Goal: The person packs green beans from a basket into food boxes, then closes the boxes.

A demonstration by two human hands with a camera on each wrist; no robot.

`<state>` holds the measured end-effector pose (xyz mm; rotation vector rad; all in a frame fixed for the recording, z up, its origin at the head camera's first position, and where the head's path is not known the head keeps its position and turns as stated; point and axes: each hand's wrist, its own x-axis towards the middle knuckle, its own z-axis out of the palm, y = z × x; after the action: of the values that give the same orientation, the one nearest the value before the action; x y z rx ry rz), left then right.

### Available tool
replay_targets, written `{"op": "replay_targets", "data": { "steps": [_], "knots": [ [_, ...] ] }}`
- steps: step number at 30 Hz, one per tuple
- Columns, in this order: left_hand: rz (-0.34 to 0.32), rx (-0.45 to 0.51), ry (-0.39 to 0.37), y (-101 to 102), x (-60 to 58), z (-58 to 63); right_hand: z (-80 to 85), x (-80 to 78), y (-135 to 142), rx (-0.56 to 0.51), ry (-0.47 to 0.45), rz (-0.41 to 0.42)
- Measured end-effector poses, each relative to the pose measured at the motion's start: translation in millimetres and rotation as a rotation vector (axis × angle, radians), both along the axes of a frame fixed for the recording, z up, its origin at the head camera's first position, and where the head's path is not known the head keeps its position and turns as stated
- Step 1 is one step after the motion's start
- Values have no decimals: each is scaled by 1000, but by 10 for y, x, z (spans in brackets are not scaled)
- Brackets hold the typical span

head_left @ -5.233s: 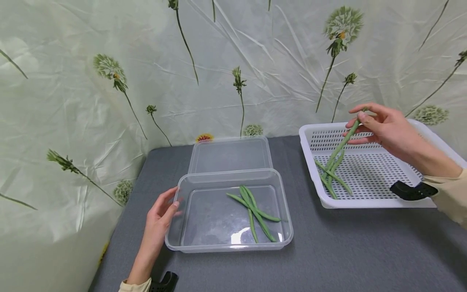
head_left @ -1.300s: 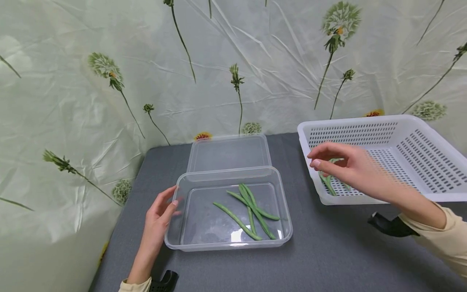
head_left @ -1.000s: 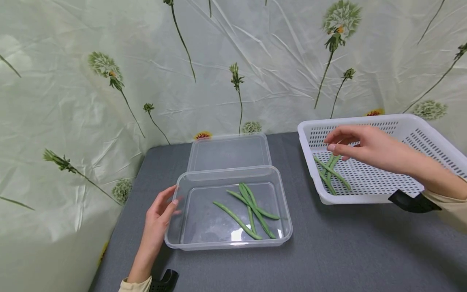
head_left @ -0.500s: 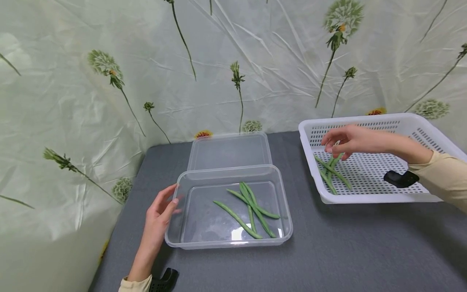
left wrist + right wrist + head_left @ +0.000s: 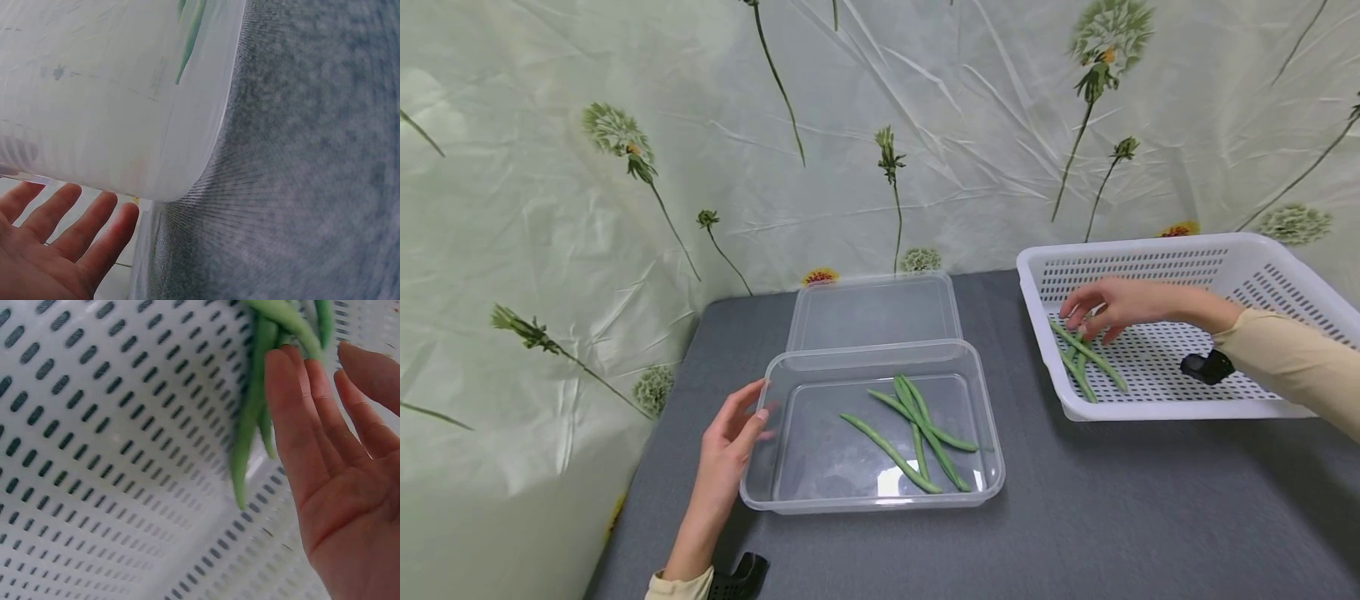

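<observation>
My left hand [image 5: 721, 454] rests against the left wall of a clear plastic container [image 5: 872, 505]. In the left wrist view its fingers [image 5: 109, 234] are spread nearly straight beside that wall. Inside the container lie several green beans [image 5: 889, 452], some crossed over one another. My right hand [image 5: 1116, 307] is inside the white basket [image 5: 1176, 410], just over a small bunch of green beans [image 5: 1099, 361] at its left end. The right wrist view shows the fingertips at the beans [image 5: 249, 437], thumb apart; whether they touch cannot be told.
A clear flat lid [image 5: 874, 312] lies behind the container. Grey cloth [image 5: 1037, 517] covers the table. A floral curtain [image 5: 820, 192] hangs close behind. The basket's raised rim stands around the right hand.
Over the last five seconds, a green bean went from my right hand into the container. The right hand then returned to the basket and has lowered toward its beans. My left hand stayed put.
</observation>
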<state>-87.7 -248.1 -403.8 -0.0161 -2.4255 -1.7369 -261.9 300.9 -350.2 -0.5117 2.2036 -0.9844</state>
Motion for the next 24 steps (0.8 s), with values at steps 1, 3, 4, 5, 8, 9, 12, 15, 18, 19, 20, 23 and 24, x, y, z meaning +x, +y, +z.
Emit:
{"op": "replay_targets", "data": {
  "steps": [1, 3, 4, 5, 8, 9, 12, 15, 18, 19, 20, 23, 24],
  "knots": [
    [-1, -1, 0, 0, 0, 2, -22, -7, 3, 4, -3, 0],
    [-2, 2, 1, -1, -1, 7, -68, -19, 8, 6, -9, -1],
    [-2, 4, 2, -2, -3, 9, -91, -26, 9, 6, -12, -1],
    [-3, 6, 2, -3, -6, 12, -112, -31, 9, 4, -13, -3],
    [-6, 7, 3, -5, -9, 16, -150, -34, 5, -2, -18, -15],
    [-6, 6, 3, -6, -9, 16, -154, -31, 2, -1, -18, -16],
    [-9, 4, 5, -8, -8, 11, -159, -23, -15, 4, -9, -9],
    [-11, 5, 9, -11, -5, 6, -164, -18, -28, 14, -2, -1],
    [-13, 4, 11, -11, -3, 4, -170, -15, -28, 4, -8, -9],
    [-13, 5, 11, -10, -2, 3, -171, -13, -24, -9, -11, -14],
    [-13, 6, 10, -9, 0, 1, -177, -12, -18, -22, -7, -17],
    [-10, 7, 4, -7, 4, -5, -187, -7, 6, -51, 8, -25],
    [-9, 8, 2, -7, 6, -8, -188, -3, 13, -54, 14, -29]
  ]
}}
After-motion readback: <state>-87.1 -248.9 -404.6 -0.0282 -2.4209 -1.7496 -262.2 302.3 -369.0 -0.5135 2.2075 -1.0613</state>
